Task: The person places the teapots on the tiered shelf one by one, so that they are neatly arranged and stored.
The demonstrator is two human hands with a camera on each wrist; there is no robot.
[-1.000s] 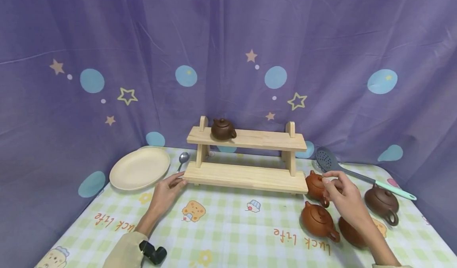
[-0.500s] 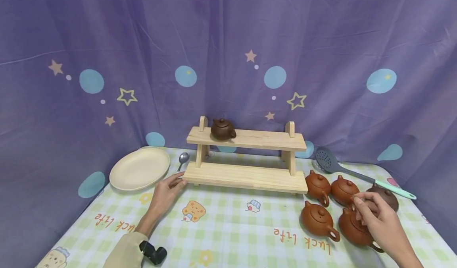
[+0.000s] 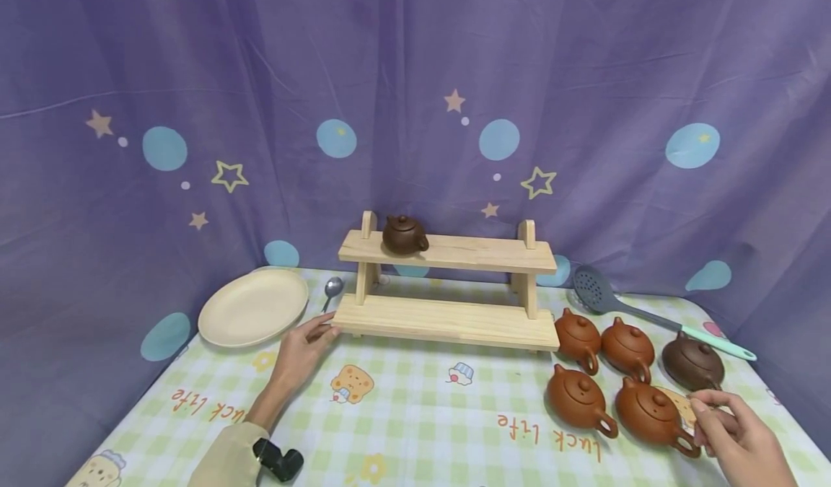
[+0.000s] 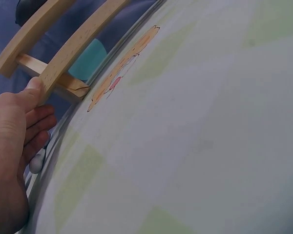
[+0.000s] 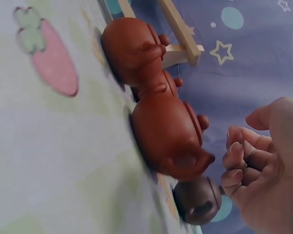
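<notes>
In the head view my left hand (image 3: 304, 351) holds the left end of the two-tier wooden shelf (image 3: 441, 321). The left wrist view has the thumb on the lower board (image 4: 63, 63) and the fingers curled beneath its end. My right hand (image 3: 743, 433) hovers by the handle of the front-right reddish-brown teapot (image 3: 649, 413). Its fingers are loosely bent with a gap to the thumb, holding nothing, in the right wrist view. Other reddish-brown teapots stand close by: front left (image 3: 576, 398), back left (image 3: 578, 337) and back right (image 3: 627, 348). A dark brown teapot (image 3: 692, 363) sits right of them.
Another dark brown teapot (image 3: 404, 236) stands on the upper board's left part. Left of the shelf lie a cream plate (image 3: 253, 306) and a small metal spoon (image 3: 333, 287). A skimmer (image 3: 597, 292) with a mint handle lies behind the teapots. A purple curtain (image 3: 415, 97) hangs behind.
My right hand has moved right and toward me, from over the back teapots to the front-right teapot's handle, uncovering the teapots. My left hand has stayed on the shelf.
</notes>
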